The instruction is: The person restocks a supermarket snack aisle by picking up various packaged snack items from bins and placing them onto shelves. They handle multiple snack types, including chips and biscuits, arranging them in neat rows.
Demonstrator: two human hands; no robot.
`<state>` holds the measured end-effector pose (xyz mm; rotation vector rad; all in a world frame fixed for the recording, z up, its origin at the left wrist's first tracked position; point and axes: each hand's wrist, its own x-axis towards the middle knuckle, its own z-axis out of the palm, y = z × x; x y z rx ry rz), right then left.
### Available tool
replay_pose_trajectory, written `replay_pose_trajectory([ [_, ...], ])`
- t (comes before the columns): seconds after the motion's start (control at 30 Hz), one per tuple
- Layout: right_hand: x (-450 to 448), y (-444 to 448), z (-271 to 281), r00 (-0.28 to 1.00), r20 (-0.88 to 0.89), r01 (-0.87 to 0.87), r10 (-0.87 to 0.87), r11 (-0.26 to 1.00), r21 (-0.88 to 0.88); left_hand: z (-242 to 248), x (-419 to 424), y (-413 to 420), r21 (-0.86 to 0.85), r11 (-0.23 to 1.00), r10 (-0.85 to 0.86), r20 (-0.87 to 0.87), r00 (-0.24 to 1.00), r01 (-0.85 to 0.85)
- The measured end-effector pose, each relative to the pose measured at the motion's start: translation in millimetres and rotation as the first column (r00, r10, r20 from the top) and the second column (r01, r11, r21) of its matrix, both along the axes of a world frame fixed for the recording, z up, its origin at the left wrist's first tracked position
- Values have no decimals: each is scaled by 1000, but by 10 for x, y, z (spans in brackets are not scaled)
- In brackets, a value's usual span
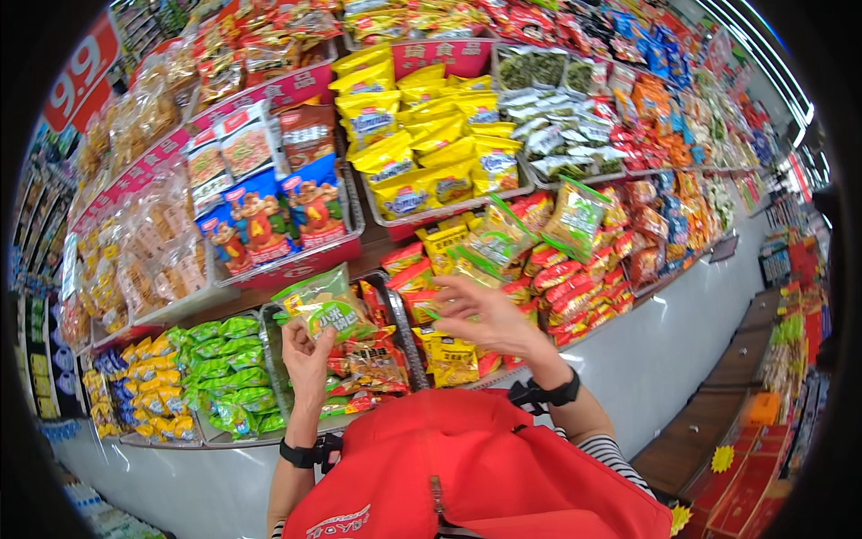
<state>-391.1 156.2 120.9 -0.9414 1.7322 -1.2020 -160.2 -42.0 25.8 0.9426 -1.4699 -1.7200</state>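
My left hand [308, 357] grips the lower part of a green and clear snack packet [331, 306] above a tray of mixed red and green snack packets [374, 360]. To the right, my right hand [488, 316] hovers with its fingers spread over red and yellow snack packets, holding nothing that I can see. Just beyond its fingertips lies a green-edged clear snack packet [497, 236], and a similar packet [577, 219] rests farther right on red packets [579, 290]. Part of another green-edged packet shows behind my right fingers.
Yellow snack bags [441, 188] fill a bin beyond my hands. Blue bags [252, 219] stand in a bin at the left, with green-wrapped snacks [232, 377] in a tray nearer me. The white side of the display [663, 323] curves away to the right.
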Motion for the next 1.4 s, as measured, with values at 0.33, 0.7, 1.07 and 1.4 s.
replay_pose_trajectory([
  [0.33, 149, 209, -142, 990, -40, 142, -137, 977, 160, 581, -218, 319, -38, 855, -518, -59, 853, 517],
  [0.7, -629, 1066, -780, 706, -247, 696, -664, 714, 72, -12, 707, -391, -44, 999, 37, 164, 986, -30],
  [1.07, -736, 805, -713, 661, -555, 683, -506, 711, 165, -743, 259, 147, 186, 878, -449, 636, 627, 440],
  [1.4, -107, 625, -326, 504, -729, 568, -463, 813, -124, -325, 235, 154, 389, 858, -416, 142, 898, 336],
])
